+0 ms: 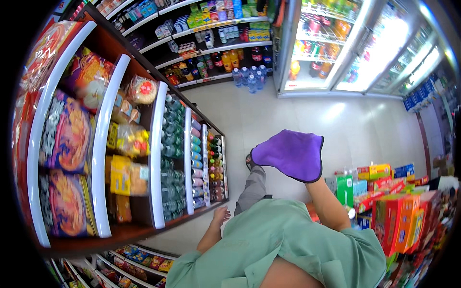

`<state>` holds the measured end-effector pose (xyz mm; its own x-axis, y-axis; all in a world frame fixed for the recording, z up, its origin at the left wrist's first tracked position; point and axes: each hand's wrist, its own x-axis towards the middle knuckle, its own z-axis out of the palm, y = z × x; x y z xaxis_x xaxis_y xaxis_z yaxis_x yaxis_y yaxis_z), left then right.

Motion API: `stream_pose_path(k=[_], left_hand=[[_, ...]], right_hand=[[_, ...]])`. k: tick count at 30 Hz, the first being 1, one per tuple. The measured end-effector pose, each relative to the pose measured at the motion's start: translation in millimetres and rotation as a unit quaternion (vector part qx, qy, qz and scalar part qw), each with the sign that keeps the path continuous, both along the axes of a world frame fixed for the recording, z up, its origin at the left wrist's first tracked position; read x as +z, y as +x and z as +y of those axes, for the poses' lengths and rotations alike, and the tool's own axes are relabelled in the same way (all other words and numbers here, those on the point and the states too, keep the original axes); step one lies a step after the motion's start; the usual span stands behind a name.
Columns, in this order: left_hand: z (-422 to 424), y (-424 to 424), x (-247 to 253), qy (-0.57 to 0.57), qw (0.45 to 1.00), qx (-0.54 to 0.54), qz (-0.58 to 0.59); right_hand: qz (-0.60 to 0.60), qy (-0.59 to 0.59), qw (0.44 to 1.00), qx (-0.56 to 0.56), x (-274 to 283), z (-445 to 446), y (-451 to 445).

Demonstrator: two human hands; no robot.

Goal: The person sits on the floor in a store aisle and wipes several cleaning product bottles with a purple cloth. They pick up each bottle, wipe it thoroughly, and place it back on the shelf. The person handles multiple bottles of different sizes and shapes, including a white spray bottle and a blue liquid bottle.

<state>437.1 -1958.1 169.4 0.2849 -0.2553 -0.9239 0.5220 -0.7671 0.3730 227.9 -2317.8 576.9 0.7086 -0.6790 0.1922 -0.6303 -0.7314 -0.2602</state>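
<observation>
A purple cloth with dark edging [290, 154] hangs spread over my right hand, above the tiled floor; the hand itself is hidden beneath it, with only the forearm showing below. My left hand [220, 215] is empty, low by my side near the lower corner of the shelf rack, its fingers apart. The shelf rack [158, 154] on the left holds packaged noodles, bagged bread and rows of bottles. My left hand and the rack appear apart.
Stacked cartons [396, 219] stand close on the right. Glass-door drink coolers [335, 46] line the far side. Shrink-wrapped water bottles [252, 79] rest on the floor by the back shelves [216, 46]. More snack shelves [133, 264] are at lower left.
</observation>
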Motion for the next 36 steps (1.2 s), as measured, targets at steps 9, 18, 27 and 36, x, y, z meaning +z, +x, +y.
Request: stream_pose_path(k=[9, 18, 27, 36], left_hand=[[-278, 225, -57, -0.081, 0.96, -0.222, -0.152], [-607, 391, 69, -0.238, 0.955, 0.039, -0.172], [-595, 526, 19, -0.112, 0.958, 0.24, -0.11], [-560, 668, 21, -0.051, 0.862, 0.488, -0.127]], right_hand=[[-0.069, -0.009, 0.995, 0.069, 25, -204, 202], [-0.182, 0.139, 0.956, 0.185, -30, -412, 408], [-0.121, 0.165, 0.882, 0.424, -16, -532, 686], [-0.064, 0.061, 0.772, 0.629, -22, -462, 954]])
